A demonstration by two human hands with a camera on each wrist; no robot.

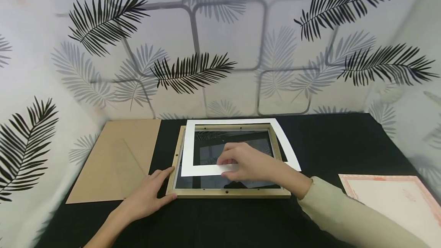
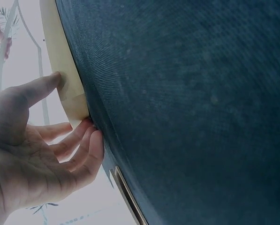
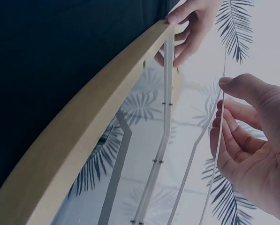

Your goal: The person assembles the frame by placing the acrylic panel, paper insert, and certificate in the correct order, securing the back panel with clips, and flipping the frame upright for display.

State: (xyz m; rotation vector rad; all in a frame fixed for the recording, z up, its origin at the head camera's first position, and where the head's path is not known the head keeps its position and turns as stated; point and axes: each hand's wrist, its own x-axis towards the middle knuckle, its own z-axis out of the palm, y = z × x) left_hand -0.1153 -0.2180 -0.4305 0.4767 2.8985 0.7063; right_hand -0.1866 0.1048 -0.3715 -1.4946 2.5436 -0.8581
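Note:
A light wooden picture frame lies on the black cloth, with a glossy glass pane inside its border. Above the pane a white mat board, with a large rectangular opening, is held tilted, overlapping the frame's far side. My right hand pinches its near strip between thumb and fingers, as the right wrist view shows with the thin mat board edge-on. My left hand grips the frame's near left corner, thumb on the near side and fingers on the left side; the left wrist view shows the thumb against the wood.
A brown backing board with a flap lies left of the frame. To the right rests a cream sheet with a reddish border. A pale curtain with dark leaf prints rises behind the black cloth.

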